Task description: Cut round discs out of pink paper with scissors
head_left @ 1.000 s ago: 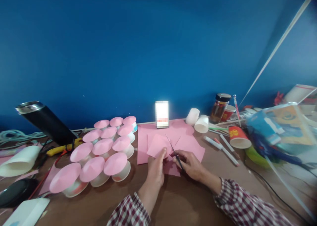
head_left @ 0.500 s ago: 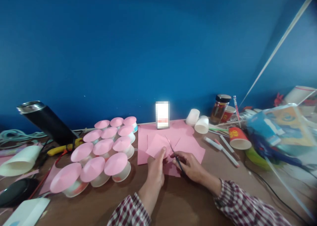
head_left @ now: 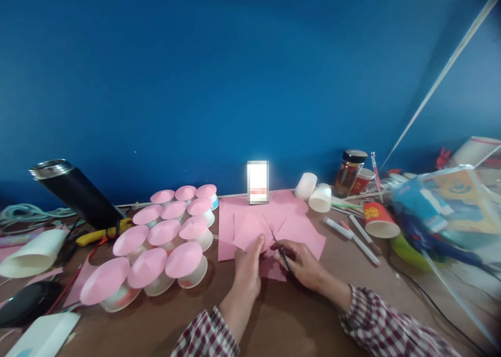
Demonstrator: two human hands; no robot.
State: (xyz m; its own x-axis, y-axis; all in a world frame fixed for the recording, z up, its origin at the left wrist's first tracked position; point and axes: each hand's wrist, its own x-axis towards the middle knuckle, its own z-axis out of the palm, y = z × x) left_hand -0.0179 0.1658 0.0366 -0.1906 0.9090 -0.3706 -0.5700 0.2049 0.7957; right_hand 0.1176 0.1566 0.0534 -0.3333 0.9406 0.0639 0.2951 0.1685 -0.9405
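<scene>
Near the middle of the brown table (head_left: pixel 282 320), just in front of the glowing phone (head_left: pixel 258 182) that stands against the blue wall, both hands work on pink paper (head_left: pixel 250 230). Left hand (head_left: pixel 248 271): fingers curled, thumb pressed onto a folded pink piece and pinching its edge. Right hand (head_left: pixel 299 263): fingers closed around a thin dark tool (head_left: pixel 278 245) — pen or narrow scissors, the picture is too small to tell — whose tip slants up and toward the phone, over the paper. The held piece lies on top of larger pink sheets (head_left: pixel 305 231) spread flat between the hands and the phone. Left of the phone, a cluster of white cups capped with pink paper cones (head_left: pixel 164 242) stands in rows, touching one another; farther left, a black flask (head_left: pixel 74 190) with a metal rim leans at a tilt, and a rolled white sheet (head_left: pixel 29 252) lies on its side. Right of the phone, two white cups (head_left: pixel 315 190) lie tipped over side by side; beyond them stand a dark-lidded jar (head_left: pixel 348 171) and, nearer the person, a red paper cup (head_left: pixel 378 218) on its side. White markers (head_left: pixel 352 234) lie loose between the red cup and the pink sheets. Both forearms wear checked sleeves (head_left: pixel 387 328).
</scene>
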